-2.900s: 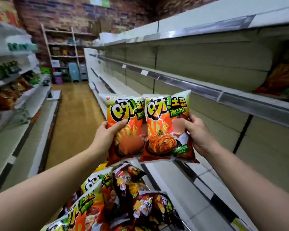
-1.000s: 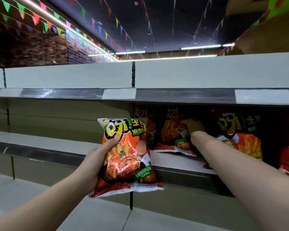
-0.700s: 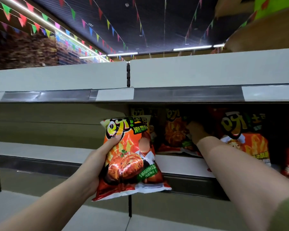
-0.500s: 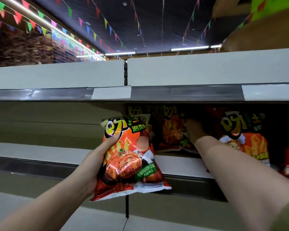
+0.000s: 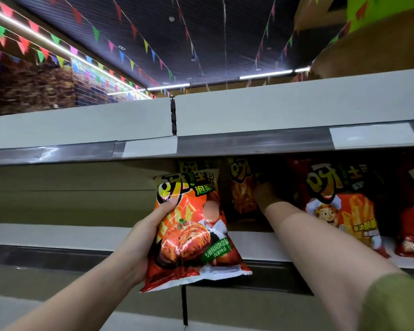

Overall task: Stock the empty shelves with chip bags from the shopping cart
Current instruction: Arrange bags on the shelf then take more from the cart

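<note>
Stock aisle, view from below shelf height.

- Bunting [image 5: 110, 45]: coloured pennants on strings under a dark ceiling, far left to centre.
- Top shelf [image 5: 81, 127]: pale board across the full width. A grey rail [image 5: 248, 142] runs along its front edge and carries two blank white labels [image 5: 149, 146].
- Shelf [image 5: 58, 235]: the next board down, running from the left edge to the right. Its bags are all right of centre.
- Left hand [image 5: 144, 240]: raised near the shelf front. Its fingers [image 5: 170, 206] are curled round the left edge of the held bag [image 5: 191, 235].
- Held bag: orange chip bag, upright and tilted slightly. It is in front of the shelf, not on it.
- Shelved bag [image 5: 239, 187]: orange, upright on the shelf, in shadow, just right of the held bag.
- Right hand [image 5: 265, 197]: reaches into the shelf at the right edge of the shelved bag. It is too dark to tell whether it grips the bag.
- Red bag [image 5: 339, 206]: upright on the shelf, right of the right arm, with a cartoon chef printed on it.
- Sleeve [image 5: 396, 304]: green, near right corner.
</note>
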### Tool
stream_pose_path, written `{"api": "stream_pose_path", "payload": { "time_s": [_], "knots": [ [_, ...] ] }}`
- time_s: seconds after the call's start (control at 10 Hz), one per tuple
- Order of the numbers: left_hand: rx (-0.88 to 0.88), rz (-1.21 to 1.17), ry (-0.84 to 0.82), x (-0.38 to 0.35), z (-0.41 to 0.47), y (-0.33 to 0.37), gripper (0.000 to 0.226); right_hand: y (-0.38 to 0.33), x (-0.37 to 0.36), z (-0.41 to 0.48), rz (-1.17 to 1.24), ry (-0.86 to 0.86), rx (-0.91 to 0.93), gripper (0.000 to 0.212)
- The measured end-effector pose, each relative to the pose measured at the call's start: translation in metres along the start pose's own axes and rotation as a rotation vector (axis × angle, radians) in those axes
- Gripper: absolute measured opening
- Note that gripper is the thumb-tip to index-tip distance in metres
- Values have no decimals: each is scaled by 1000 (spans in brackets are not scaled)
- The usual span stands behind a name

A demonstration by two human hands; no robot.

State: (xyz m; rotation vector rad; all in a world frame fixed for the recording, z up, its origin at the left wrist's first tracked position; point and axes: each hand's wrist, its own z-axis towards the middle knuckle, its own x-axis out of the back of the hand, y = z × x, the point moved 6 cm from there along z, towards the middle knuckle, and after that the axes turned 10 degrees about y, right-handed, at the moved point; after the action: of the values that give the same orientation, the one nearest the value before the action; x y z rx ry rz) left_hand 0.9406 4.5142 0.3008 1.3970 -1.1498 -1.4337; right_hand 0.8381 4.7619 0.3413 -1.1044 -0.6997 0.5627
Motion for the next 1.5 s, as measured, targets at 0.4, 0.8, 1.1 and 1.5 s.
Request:
{"api": "stream_pose_path", "payload": {
  "time_s": [0.4, 0.8, 1.1, 1.5],
  "knots": [
    [7, 74, -8, -64, 38, -1, 22, 5, 30, -93, 106, -299, 24, 76],
    [-200, 122, -27, -134, 105, -8, 60, 20, 24, -46, -516, -194, 174, 65],
    [-520, 289, 252, -102, 114, 4, 54, 18, 23, -43, -482, -166, 129, 84],
    [-394, 1153, 568, -63, 171, -8, 72, 19, 26, -56, -440, -162, 145, 88]
  ]
}}
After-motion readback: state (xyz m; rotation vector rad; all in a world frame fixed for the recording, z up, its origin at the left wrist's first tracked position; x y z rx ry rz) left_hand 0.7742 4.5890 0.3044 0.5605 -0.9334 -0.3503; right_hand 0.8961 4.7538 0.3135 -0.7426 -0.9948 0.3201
